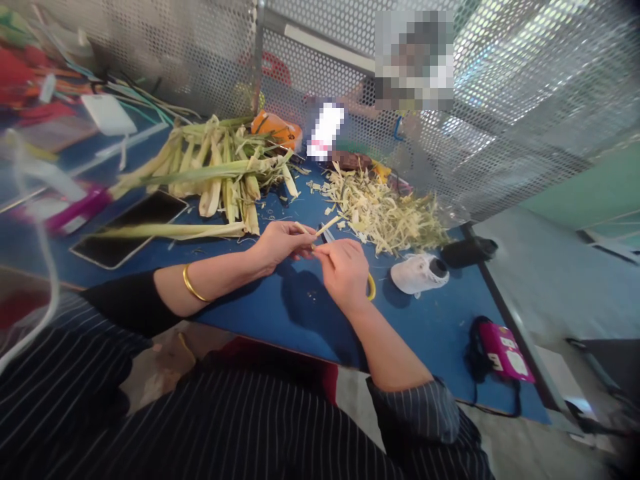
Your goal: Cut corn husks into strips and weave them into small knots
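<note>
Over the blue table, my two hands meet with the fingertips close together. My left hand (283, 244) is closed in a pinch on a thin pale plant strip (329, 227), whose end sticks up to the right. My right hand (345, 270) is closed too, its thumb and forefinger pinching the lower end of that strip. Scissors with a yellow handle (371, 287) lie partly hidden under my right hand. A pile of pale green stalks (220, 167) lies beyond my left hand, and one long stalk (200, 231) rests across a dark phone-like slab (140, 223).
Shredded plant scraps (390, 210) are heaped ahead on the right. A white thread spool (419, 273) and a black spool (469, 251) stand near the right edge, with a magenta pouch (503, 350) nearer me. A perforated metal screen (320, 63) borders the back; a person sits behind it.
</note>
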A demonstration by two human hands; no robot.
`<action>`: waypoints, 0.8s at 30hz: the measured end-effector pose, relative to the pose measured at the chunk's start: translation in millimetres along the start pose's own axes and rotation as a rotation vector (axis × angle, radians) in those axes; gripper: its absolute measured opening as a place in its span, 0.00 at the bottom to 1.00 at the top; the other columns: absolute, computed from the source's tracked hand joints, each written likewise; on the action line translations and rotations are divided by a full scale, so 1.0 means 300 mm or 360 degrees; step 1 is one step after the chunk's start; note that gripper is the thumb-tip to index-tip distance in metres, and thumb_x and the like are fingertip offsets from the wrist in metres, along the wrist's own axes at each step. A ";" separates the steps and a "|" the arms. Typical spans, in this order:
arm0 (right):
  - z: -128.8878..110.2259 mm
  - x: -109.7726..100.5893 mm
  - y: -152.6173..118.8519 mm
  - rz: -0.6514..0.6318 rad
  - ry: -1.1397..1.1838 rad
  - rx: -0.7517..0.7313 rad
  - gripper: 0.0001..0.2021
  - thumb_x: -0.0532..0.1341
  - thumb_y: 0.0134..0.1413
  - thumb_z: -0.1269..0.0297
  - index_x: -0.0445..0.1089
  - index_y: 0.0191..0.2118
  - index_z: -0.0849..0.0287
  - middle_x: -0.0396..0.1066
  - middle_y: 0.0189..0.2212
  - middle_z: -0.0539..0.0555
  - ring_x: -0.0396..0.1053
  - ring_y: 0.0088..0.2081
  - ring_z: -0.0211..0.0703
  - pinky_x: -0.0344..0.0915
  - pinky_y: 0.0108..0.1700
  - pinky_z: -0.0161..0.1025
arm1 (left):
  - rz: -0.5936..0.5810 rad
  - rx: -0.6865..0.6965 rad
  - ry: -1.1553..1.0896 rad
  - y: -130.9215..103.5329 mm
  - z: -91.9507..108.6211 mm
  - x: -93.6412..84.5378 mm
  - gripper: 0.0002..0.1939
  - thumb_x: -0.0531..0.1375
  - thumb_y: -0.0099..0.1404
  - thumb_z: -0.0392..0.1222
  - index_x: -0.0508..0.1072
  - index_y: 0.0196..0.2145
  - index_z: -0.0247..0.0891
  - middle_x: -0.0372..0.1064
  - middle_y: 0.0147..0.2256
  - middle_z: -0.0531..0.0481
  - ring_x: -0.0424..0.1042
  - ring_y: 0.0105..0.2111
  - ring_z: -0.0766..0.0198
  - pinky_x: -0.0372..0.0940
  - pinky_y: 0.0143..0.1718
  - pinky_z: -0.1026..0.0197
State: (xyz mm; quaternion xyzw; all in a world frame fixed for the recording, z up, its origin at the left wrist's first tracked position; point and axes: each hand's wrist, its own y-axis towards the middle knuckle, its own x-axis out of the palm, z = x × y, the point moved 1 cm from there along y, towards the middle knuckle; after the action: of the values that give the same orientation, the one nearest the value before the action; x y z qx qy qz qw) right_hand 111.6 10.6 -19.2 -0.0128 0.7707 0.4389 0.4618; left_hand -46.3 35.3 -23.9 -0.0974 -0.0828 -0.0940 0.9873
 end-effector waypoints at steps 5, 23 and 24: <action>-0.019 -0.006 -0.001 -0.0063 -0.0037 -0.0141 0.06 0.57 0.61 0.68 0.71 0.36 0.56 0.76 0.29 0.52 0.70 0.33 0.41 0.63 0.47 0.43 | 0.0070 0.0149 0.0094 0.001 0.002 -0.003 0.03 0.64 0.57 0.35 0.76 0.27 0.33 0.72 0.23 0.50 0.68 0.20 0.73 0.59 0.21 0.69; 0.050 -0.009 0.018 -0.0014 0.0105 0.0454 0.07 0.60 0.59 0.60 0.74 0.38 0.55 0.75 0.35 0.52 0.71 0.41 0.45 0.60 0.49 0.45 | -0.0149 0.0417 0.0668 -0.001 -0.001 -0.022 0.09 0.62 0.58 0.43 0.78 0.26 0.36 0.74 0.24 0.48 0.70 0.22 0.68 0.64 0.27 0.65; 0.046 -0.008 0.020 -0.0010 0.0187 0.0453 0.08 0.61 0.57 0.60 0.74 0.41 0.54 0.76 0.37 0.53 0.71 0.42 0.45 0.61 0.50 0.45 | -0.0169 0.0436 0.0765 -0.002 -0.003 -0.023 0.10 0.61 0.59 0.43 0.77 0.25 0.37 0.73 0.23 0.49 0.70 0.22 0.67 0.63 0.27 0.65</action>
State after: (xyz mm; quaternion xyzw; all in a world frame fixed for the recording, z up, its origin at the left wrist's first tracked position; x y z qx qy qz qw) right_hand 120.3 22.8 -16.0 0.0248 0.8508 0.3222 0.4144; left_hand -53.1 35.8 -25.9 0.0665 0.1368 -0.1541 0.9763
